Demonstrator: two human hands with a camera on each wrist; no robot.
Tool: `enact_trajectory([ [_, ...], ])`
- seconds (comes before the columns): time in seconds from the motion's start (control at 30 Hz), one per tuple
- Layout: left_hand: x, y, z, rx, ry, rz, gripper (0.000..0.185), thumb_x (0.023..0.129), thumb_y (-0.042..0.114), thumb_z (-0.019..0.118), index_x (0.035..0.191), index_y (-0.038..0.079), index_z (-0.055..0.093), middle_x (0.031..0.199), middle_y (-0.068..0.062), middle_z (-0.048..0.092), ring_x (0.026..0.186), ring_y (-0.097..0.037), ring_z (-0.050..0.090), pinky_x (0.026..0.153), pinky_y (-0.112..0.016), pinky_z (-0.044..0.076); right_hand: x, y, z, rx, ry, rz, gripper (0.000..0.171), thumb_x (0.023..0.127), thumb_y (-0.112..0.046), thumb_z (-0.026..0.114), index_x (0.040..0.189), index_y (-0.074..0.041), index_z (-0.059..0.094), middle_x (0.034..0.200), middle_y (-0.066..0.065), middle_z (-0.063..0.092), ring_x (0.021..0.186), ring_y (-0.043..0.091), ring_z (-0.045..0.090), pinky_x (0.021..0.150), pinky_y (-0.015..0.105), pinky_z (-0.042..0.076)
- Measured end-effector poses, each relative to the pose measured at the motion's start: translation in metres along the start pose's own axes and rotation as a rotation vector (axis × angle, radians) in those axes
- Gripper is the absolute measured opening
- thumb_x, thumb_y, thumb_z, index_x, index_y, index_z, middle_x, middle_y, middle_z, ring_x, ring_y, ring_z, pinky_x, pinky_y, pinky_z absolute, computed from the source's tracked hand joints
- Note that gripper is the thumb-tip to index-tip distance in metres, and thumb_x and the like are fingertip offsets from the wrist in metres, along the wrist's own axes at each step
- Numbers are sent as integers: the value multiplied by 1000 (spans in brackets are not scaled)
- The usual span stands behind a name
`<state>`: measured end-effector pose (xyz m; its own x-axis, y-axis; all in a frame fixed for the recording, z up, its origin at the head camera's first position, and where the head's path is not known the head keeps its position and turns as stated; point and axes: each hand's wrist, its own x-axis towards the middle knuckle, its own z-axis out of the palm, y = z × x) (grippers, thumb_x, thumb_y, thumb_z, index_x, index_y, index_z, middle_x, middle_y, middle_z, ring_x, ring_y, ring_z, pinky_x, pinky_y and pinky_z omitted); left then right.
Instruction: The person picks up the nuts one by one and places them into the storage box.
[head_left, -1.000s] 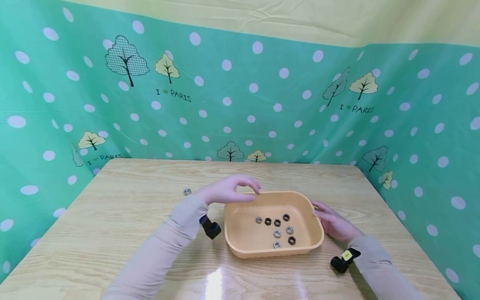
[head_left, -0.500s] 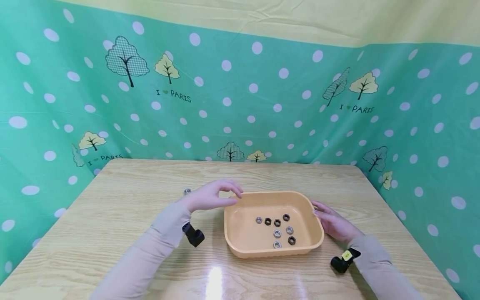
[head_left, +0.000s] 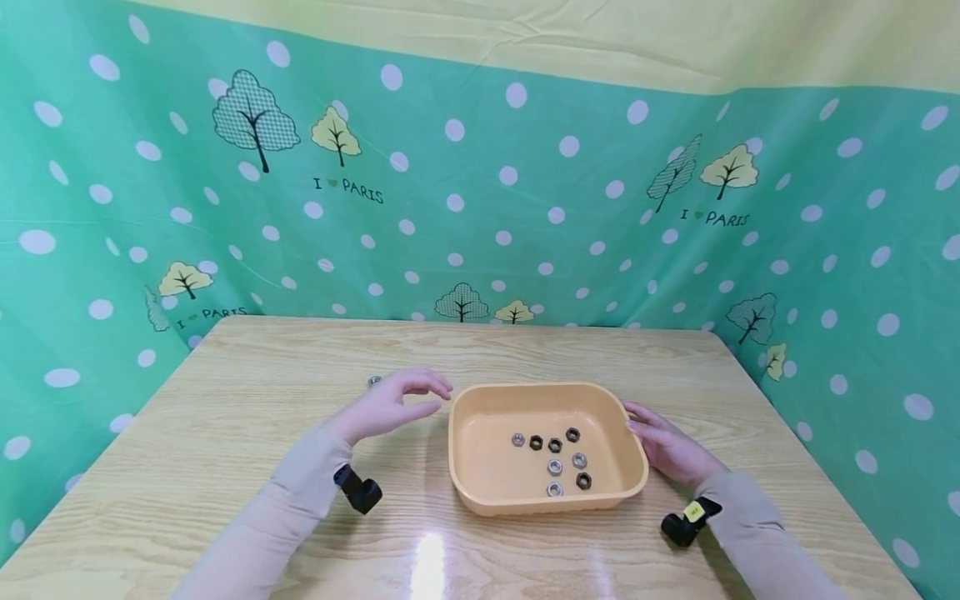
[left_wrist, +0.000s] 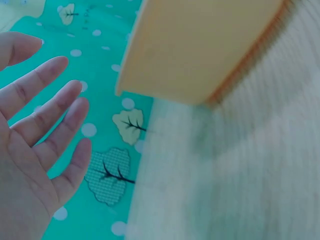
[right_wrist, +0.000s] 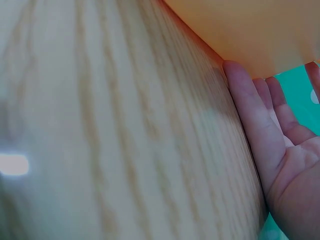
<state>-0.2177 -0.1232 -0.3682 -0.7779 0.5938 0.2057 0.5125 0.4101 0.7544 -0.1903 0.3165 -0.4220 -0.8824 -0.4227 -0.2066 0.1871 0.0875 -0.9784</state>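
Now orange tray (head_left: 480, 492) holds nuts (head_left: 554, 457); right hand (head_left: 667, 450) flat against it, left hand (head_left: 390, 404) spread

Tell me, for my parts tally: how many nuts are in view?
8: seven nuts lie in the orange tray; one nut sits on the table, partly hidden behind the left hand.

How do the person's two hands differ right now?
The left hand hovers above the table, apart from the tray and holding nothing; the right hand rests on the table with its fingers against the tray's right wall. The left hand is nearest the lone nut outside the tray; the right has no nut by it. Both have relaxed fingers and wear beige sleeves.
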Motion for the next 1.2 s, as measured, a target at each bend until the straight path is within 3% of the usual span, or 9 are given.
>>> enact_trajectory([
  [0.2,-13,-16,1,-7,38,-28,21,93,15,58,107,1,66,117,-12,64,116,-31,55,103,-49,41,0,1,-1,4,0,1,60,101,-25,42,149,-2,14,116,-15,57,105,3,60,91,26,50],
  [0.43,-24,-29,-2,-18,159,-220,25,95,15,56,112,1,64,116,-15,64,109,-31,59,96,-46,47,0,0,0,-5,2,9,61,101,-27,42,149,-2,13,117,-14,57,105,4,60,90,27,50],
  [0.53,-28,-33,-5,-45,192,-267,27,96,18,55,114,-1,62,116,-16,63,111,-31,58,96,-45,47,0,-1,0,-10,6,11,62,101,-27,42,149,-1,12,119,-13,56,105,4,60,90,28,50],
  [1.0,-45,-52,-15,-29,216,-292,30,96,15,54,118,-4,60,121,-19,62,113,-33,57,97,-39,44,0,-1,0,-9,12,12,62,101,-27,43,149,-3,14,118,-15,57,105,3,60,91,28,49],
  [1.2,-50,-62,-21,-51,255,-305,30,95,13,54,120,-5,57,125,-21,59,114,-34,56,95,-26,45,1,1,-1,-9,12,9,64,101,-27,43,149,-2,10,118,-16,56,106,2,59,92,28,49],
])
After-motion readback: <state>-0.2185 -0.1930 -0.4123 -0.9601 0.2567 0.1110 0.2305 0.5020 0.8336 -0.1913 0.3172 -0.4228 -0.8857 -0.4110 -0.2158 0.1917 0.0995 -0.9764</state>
